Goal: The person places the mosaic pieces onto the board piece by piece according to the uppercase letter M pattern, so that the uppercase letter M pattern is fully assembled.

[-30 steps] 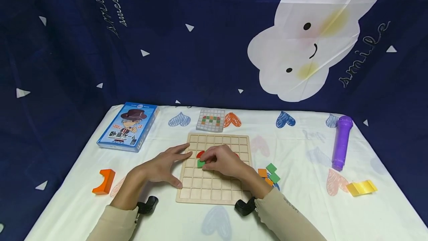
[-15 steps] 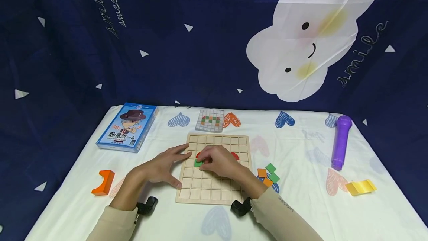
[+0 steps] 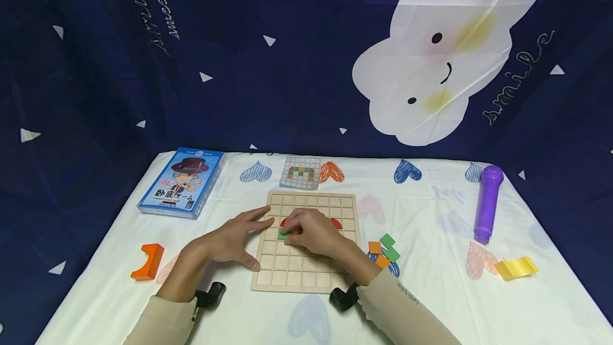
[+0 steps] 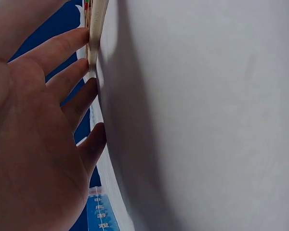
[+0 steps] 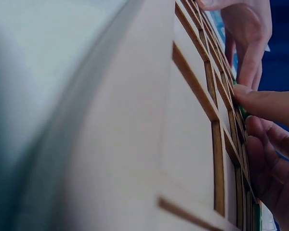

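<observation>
A light wooden grid board [image 3: 287,279] lies on the cloth between both hands. My left hand [image 3: 233,239] is spread at its left side, the fingertips on the edge; in the left wrist view the fingers [image 4: 62,48] are nearly straight. Over the board's upper-left cells, my right hand [image 3: 317,232] pinches a green square tile [image 3: 283,233]. In the right wrist view the thumb [image 5: 265,103] sits right at the green piece. Just above that tile a red rounded tile [image 3: 283,222] shows, partly covered by the fingers. Another red rounded tile [image 3: 337,223] lies to the right.
Loose green tiles [image 3: 392,254] and orange tiles [image 3: 374,247] lie right of the board. Behind it is a small pattern card [image 3: 300,180]. Around stand a blue game box [image 3: 181,185], an orange arch block [image 3: 149,262], a purple cylinder [image 3: 489,204] and a yellow block [image 3: 516,269].
My right hand has shifted slightly left with the green tile, which now lies under the left red tile. The right red tile has come more into view. My left hand has stayed put.
</observation>
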Tool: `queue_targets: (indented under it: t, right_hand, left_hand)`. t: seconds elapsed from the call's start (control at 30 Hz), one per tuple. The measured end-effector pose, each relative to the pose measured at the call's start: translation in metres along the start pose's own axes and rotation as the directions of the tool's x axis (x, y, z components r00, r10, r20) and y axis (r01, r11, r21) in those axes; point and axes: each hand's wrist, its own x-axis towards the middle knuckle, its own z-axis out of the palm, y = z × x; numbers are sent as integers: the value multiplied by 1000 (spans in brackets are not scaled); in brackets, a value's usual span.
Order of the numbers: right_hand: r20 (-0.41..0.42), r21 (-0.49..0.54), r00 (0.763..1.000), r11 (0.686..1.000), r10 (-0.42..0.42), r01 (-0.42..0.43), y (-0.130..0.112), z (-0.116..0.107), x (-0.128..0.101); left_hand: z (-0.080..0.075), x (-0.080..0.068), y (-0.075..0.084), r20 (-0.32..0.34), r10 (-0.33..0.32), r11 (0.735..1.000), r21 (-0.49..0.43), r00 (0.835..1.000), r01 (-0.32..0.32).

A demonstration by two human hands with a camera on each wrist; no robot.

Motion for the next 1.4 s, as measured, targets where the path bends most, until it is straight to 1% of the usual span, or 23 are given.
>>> queue_targets:
  t: [0.23,0.5,0.6,0.77,0.83,0.9,1.1,1.4]
  right_hand:
    - [10,-22,1000,1000,-2,2,-1,-1,-1]
    - [24,-9,1000,1000,-4,5,-1,-2,-2]
    - [33,33,999,999,-13,12,0,-4,-2]
    - [35,156,999,987,-31,25,3,-9,-4]
    - [35,171,999,985,-33,27,5,-11,-5]
    - [38,164,999,986,-34,27,6,-13,-7]
    - [37,140,999,990,-25,20,10,-23,-15]
    - [-8,162,1000,987,23,-22,27,-42,-37]
  left_hand:
    - [0,0,0,6,0,1000,-5,1000,0]
    - [0,1,-1,7,-3,1000,-2,1000,3]
    - [0,1,-1,7,-8,1000,-5,1000,8]
    - [0,1,0,10,-12,1000,-12,1000,12]
    - [0,0,0,10,-8,1000,-10,1000,8]
    - [0,0,0,9,-4,1000,-5,1000,4]
    - [1,1,0,8,5,1000,-3,1000,-5]
    - [1,1,0,4,0,1000,-1,1000,0]
